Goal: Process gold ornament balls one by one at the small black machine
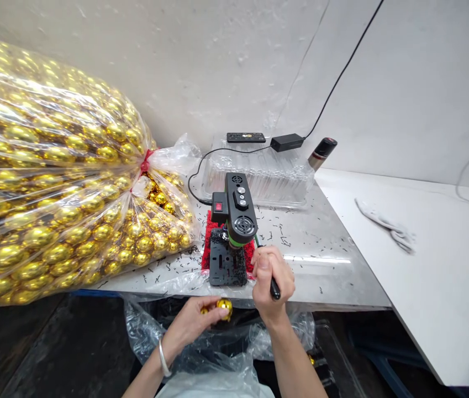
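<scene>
My left hand point(190, 321) is just in front of the table's near edge, with a shiny gold ball point(225, 310) pinched between thumb and fingers. A second bit of gold shows among those fingers, mostly hidden. My right hand point(273, 281) is wrapped round the black-tipped lever handle point(275, 290) of a small black bench machine point(240, 207). This machine has round vent grilles, silver buttons and a red switch point(218, 206). Its slotted black base plate point(226, 265), dusted with dark crumbs, stands on a red mat point(206, 251).
A big clear bag point(52, 182) of gold balls, tied with red, fills the left side. Behind the machine are a clear plastic tray point(259, 179), a black power adapter point(287, 142) and a dark-capped can point(322, 153). Black shavings litter the metal tabletop point(312, 276). A glove point(387, 224) lies right.
</scene>
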`<state>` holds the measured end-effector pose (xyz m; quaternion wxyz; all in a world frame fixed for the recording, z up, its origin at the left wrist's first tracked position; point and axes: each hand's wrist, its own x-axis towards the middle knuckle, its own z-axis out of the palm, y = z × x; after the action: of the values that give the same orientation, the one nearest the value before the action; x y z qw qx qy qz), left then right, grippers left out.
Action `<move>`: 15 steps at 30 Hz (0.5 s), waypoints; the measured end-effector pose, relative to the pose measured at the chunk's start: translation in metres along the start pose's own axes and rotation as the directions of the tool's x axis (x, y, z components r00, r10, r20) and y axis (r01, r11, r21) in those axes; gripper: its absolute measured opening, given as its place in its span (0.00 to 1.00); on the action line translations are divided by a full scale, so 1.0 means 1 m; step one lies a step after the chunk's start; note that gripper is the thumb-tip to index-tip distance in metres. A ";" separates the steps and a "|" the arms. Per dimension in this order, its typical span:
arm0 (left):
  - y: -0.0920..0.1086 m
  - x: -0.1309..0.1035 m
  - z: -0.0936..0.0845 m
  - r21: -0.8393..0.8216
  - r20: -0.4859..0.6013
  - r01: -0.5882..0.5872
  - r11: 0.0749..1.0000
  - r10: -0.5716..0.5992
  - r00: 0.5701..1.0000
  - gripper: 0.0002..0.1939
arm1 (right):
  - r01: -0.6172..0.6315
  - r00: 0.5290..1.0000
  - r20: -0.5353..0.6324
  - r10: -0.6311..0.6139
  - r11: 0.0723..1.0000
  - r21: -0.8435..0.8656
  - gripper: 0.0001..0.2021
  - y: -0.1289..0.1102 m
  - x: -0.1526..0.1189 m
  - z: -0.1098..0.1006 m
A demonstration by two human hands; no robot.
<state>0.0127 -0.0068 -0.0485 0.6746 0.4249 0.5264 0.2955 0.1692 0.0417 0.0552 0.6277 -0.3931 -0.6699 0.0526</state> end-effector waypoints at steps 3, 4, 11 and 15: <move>-0.035 -0.011 0.005 -0.278 0.013 0.281 0.919 -0.289 0.957 0.19 | 0.002 1.000 -0.011 -0.002 1.000 -0.005 0.14 0.004 -0.007 0.002; -0.042 -0.013 0.007 -0.390 0.001 0.342 0.855 -0.371 0.929 0.19 | 0.003 1.000 -0.011 -0.004 1.000 -0.007 0.14 0.004 -0.008 0.002; -0.012 -0.028 0.003 -0.716 0.175 0.294 0.634 -0.244 0.954 0.22 | 0.010 1.000 0.000 -0.010 0.999 -0.034 0.14 0.002 -0.007 0.001; 0.033 -0.014 -0.002 -0.685 0.036 0.084 0.724 -0.081 0.996 0.19 | 0.015 1.000 -0.010 -0.016 0.999 -0.039 0.14 0.002 -0.009 0.002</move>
<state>0.0081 -0.0030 -0.0130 0.7972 0.1229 0.3971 0.4379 0.1676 0.0387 0.0471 0.6237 -0.4003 -0.6705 0.0327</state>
